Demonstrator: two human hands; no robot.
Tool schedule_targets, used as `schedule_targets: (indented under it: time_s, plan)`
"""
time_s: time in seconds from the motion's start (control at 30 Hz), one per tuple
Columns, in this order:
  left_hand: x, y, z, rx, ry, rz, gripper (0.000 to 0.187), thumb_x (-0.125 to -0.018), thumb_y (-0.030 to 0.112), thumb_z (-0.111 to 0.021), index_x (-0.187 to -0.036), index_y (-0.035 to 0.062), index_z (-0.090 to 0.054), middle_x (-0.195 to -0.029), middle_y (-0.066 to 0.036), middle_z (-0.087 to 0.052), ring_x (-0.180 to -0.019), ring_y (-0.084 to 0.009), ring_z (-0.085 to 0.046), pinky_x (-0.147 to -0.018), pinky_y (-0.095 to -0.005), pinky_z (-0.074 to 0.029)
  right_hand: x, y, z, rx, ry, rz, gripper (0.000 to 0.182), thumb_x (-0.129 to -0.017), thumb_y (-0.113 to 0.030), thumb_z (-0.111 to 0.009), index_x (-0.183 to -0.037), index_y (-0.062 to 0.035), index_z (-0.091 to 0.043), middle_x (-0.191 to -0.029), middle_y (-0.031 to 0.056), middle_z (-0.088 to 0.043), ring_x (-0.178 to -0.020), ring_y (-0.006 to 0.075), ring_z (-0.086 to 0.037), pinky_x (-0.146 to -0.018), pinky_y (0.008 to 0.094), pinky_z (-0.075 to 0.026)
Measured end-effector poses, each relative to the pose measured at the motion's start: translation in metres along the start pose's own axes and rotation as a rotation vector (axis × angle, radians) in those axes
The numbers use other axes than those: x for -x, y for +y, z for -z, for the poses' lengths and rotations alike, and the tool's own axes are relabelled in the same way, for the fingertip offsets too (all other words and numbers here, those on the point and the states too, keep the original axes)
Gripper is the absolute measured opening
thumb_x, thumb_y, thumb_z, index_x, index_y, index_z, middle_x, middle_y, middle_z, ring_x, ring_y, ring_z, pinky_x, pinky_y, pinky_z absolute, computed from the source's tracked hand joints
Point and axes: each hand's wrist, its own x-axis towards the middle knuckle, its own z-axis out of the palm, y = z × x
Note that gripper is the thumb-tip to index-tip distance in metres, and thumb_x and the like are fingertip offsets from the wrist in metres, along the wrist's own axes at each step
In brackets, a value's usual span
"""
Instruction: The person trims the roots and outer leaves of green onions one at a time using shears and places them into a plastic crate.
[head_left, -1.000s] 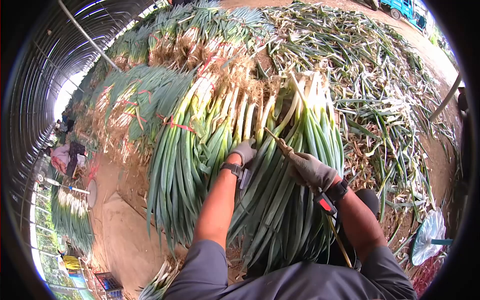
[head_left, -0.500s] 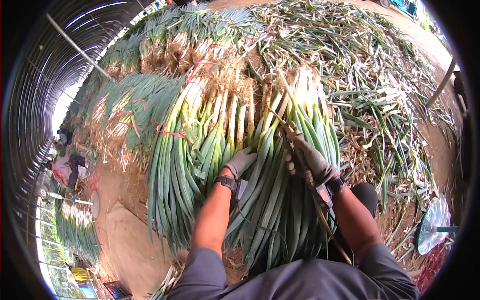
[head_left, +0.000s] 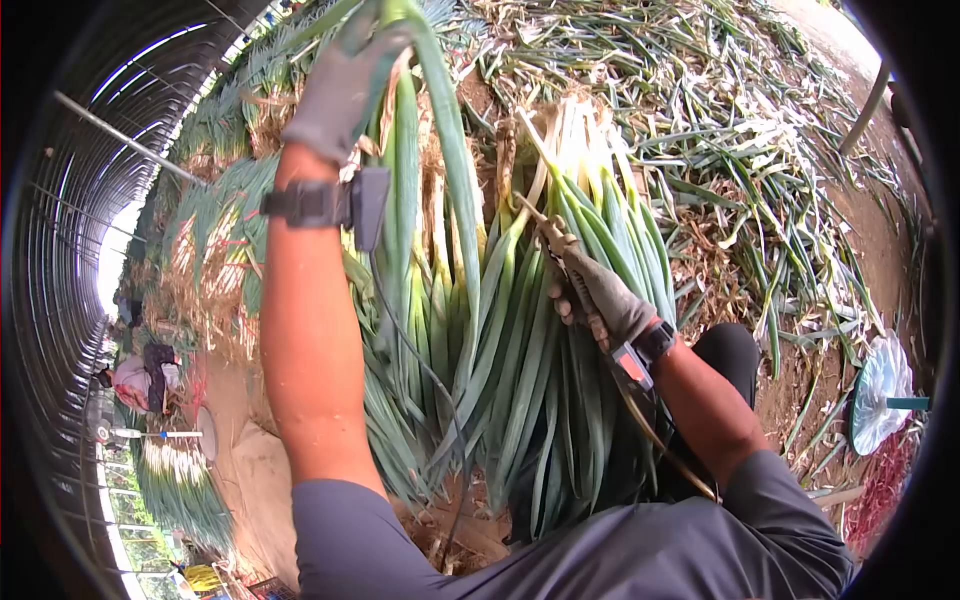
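Note:
My left hand (head_left: 335,105), in a grey glove, is raised at the upper left and closed around a green onion (head_left: 404,190). Its long leaves hang down from the grip; the upper end runs out of view. My right hand (head_left: 610,300), gloved too, grips an air blow gun (head_left: 548,232) whose thin nozzle points up and left. A hose (head_left: 645,425) trails from the gun toward my lap. Beneath both hands lies a heap of green onions (head_left: 515,370), leaves toward me. Bright white root ends (head_left: 578,135) face away on the right side.
Loose stripped leaves (head_left: 780,190) cover the ground at the right. Tied onion bundles (head_left: 215,245) lie at the left, near a slanting metal pole (head_left: 130,135). A clear plastic-wrapped object (head_left: 882,395) and red strings (head_left: 880,495) are at the lower right.
My left hand has risen from the heap to the upper left, now with an onion in it. My right hand keeps the blow gun in almost the same spot. The view has shifted slightly.

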Motion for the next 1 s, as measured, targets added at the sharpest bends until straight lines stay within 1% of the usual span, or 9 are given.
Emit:
schedule_targets:
  time_s: [0.07,0.2,0.3,0.37,0.43,0.57,0.7,0.9,1.0]
  plan:
    - [-0.044,0.003,-0.007,-0.374,-0.093,0.096,0.065,-0.099,0.043,-0.06,-0.156,0.016,-0.042,-0.124,-0.016,-0.068,-0.105,-0.0269,-0.067,-0.094,-0.042,-0.055,0.019,-0.01,-0.017,-0.039,0.101,0.107,0.049,-0.104,-0.057,-0.046,-0.104,-0.0101,-0.059,-0.073,0.0015,-0.059,-0.055,0.0101,-0.054,-0.049,0.0237,-0.044]
    - [-0.024,-0.089,-0.101,-0.415,-0.291,0.378,0.068,-0.097,0.032,-0.068,-0.156,0.0162,-0.04,-0.138,-0.022,-0.062,-0.121,-0.0312,-0.065,-0.109,-0.0432,-0.048,0.04,-0.038,-0.014,0.231,0.168,0.206,0.061,-0.102,-0.065,-0.043,-0.09,-0.0068,-0.059,-0.064,0.0026,-0.055,-0.048,0.0108,-0.051,-0.042,0.0253,-0.038]
    - [0.039,-0.17,-0.153,-0.249,-0.181,0.305,0.064,-0.089,0.03,-0.075,-0.143,0.0042,-0.053,-0.119,-0.021,-0.072,-0.107,-0.0353,-0.07,-0.095,-0.0435,-0.054,0.054,-0.048,-0.022,0.341,0.092,0.155,0.061,-0.102,-0.064,-0.044,-0.09,-0.0061,-0.059,-0.065,0.0024,-0.055,-0.049,0.0102,-0.05,-0.042,0.0258,-0.037]
    - [0.062,-0.2,-0.162,-0.098,-0.289,0.487,0.069,-0.086,0.029,-0.08,-0.141,0.0003,-0.052,-0.124,-0.022,-0.069,-0.11,-0.0356,-0.069,-0.095,-0.0432,-0.054,0.038,-0.03,-0.016,0.402,0.02,0.058,0.05,-0.105,-0.052,-0.05,-0.102,-0.0028,-0.057,-0.066,0.0009,-0.052,-0.049,0.0103,-0.046,-0.044,0.0271,-0.037]
    - [0.08,-0.194,-0.17,-0.241,-0.23,0.484,0.069,-0.085,0.026,-0.081,-0.144,0.0044,-0.051,-0.124,-0.025,-0.068,-0.113,-0.0383,-0.067,-0.095,-0.044,-0.054,0.029,-0.018,-0.016,0.505,0.003,0.034,0.059,-0.101,-0.06,-0.05,-0.107,-0.002,-0.059,-0.078,0.004,-0.058,-0.056,0.0114,-0.053,-0.048,0.0294,-0.043]
    - [0.103,-0.202,-0.179,-0.157,-0.157,0.534,0.077,-0.083,0.027,-0.081,-0.149,0.0047,-0.047,-0.118,-0.026,-0.07,-0.106,-0.0346,-0.07,-0.091,-0.0401,-0.055,0.009,-0.008,-0.028,0.628,0.033,0.084,0.061,-0.101,-0.06,-0.047,-0.101,0.0004,-0.06,-0.071,0.0051,-0.056,-0.056,0.0158,-0.055,-0.052,0.0348,-0.046]
    - [0.113,-0.176,-0.172,-0.228,-0.194,0.57,0.078,-0.086,0.031,-0.077,-0.151,0.0056,-0.042,-0.115,-0.027,-0.07,-0.103,-0.0401,-0.07,-0.089,-0.0448,-0.056,0.007,-0.015,-0.038,0.819,0.112,0.084,0.072,-0.101,-0.062,-0.043,-0.1,0.0069,-0.064,-0.078,0.0191,-0.065,-0.07,0.0288,-0.065,-0.068,0.0416,-0.053]
    - [0.135,-0.193,-0.179,-0.112,-0.208,0.553,0.069,-0.09,0.028,-0.07,-0.15,0.0062,-0.044,-0.113,-0.028,-0.07,-0.106,-0.0414,-0.069,-0.092,-0.0441,-0.054,-0.044,-0.021,-0.031,0.977,0.165,0.229,0.081,-0.101,-0.065,-0.04,-0.1,0.0104,-0.069,-0.088,0.0315,-0.068,-0.088,0.0465,-0.067,-0.088,0.0461,-0.05]
    - [0.147,-0.153,-0.16,-0.067,-0.291,0.55,0.063,-0.093,0.028,-0.066,-0.15,0.0112,-0.045,-0.12,-0.026,-0.068,-0.11,-0.0411,-0.067,-0.095,-0.0437,-0.051,-0.056,-0.031,-0.036,0.994,0.138,0.156,0.078,-0.1,-0.066,-0.042,-0.109,0.0083,-0.066,-0.085,0.0185,-0.067,-0.074,0.0285,-0.063,-0.072,0.0404,-0.051]
